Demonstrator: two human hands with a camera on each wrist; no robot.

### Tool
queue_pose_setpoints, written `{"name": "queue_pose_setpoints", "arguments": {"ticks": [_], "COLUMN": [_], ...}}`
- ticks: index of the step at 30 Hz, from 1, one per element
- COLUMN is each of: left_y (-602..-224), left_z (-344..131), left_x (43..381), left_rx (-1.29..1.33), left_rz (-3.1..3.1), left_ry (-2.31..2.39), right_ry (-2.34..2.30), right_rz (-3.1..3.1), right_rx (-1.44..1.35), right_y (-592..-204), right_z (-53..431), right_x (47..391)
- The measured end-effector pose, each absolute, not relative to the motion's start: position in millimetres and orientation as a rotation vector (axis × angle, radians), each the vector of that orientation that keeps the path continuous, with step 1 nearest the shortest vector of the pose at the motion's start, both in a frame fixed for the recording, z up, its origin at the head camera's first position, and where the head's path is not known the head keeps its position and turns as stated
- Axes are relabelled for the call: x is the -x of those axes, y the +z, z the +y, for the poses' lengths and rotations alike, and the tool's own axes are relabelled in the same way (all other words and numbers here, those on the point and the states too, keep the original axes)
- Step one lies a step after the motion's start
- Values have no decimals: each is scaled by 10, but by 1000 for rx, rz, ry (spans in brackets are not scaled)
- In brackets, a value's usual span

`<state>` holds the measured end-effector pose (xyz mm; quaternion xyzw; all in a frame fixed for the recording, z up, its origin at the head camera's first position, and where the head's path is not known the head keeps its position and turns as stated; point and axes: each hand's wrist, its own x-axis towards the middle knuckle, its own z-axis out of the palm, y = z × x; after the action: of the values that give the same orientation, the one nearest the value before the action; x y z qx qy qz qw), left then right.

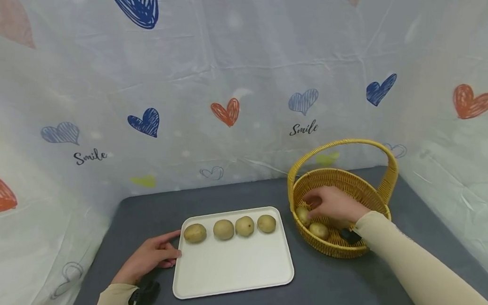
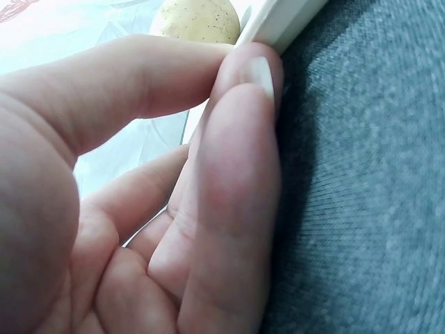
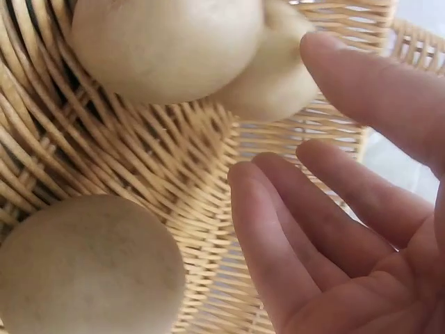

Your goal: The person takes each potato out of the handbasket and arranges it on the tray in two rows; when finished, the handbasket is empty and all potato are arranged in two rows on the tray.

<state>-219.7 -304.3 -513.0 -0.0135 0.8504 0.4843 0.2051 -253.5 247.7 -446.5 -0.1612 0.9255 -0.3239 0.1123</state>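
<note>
Four potatoes, among them the leftmost potato (image 1: 195,233), lie in a row along the far side of a white tray (image 1: 236,270). My left hand (image 1: 151,257) pinches the tray's left edge; in the left wrist view the thumb and fingertips (image 2: 240,146) meet at the rim. My right hand (image 1: 335,206) reaches inside a yellow wicker basket (image 1: 339,251). Its fingers are spread apart, and the thumb tip overlaps a potato (image 3: 278,83) in the right wrist view. Another potato (image 3: 167,42) sits against that one, and a third potato (image 3: 90,271) lies nearer the camera.
The basket's tall arched handle (image 1: 342,141) rises over my right hand. A dark grey cloth (image 1: 154,215) covers the table beneath tray and basket. Behind stands a pale curtain (image 1: 180,86) printed with hearts.
</note>
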Motion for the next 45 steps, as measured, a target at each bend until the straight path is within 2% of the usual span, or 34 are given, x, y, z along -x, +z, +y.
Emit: {"name": "queue_pose_setpoints", "arguments": {"ticks": [19, 29, 37, 45], "left_y": [-5112, -5132, -5143, -5117], "left_z": [-3040, -3052, -3039, -3060], "left_x": [2149, 2165, 2188, 2199], "left_rx": [54, 39, 23, 11], "left_rz": [2379, 2389, 2405, 2386], "left_ry": [1363, 1363, 1359, 1378], "right_ry": [-1064, -1004, -983, -1127], "right_rz": [2582, 2697, 2848, 2869], "right_rx": [469, 512, 494, 534], "right_y": [-4583, -4494, -4277, -4155], "right_z": [2360, 2409, 2501, 2324], "right_x": [2545, 2534, 2334, 2013]}}
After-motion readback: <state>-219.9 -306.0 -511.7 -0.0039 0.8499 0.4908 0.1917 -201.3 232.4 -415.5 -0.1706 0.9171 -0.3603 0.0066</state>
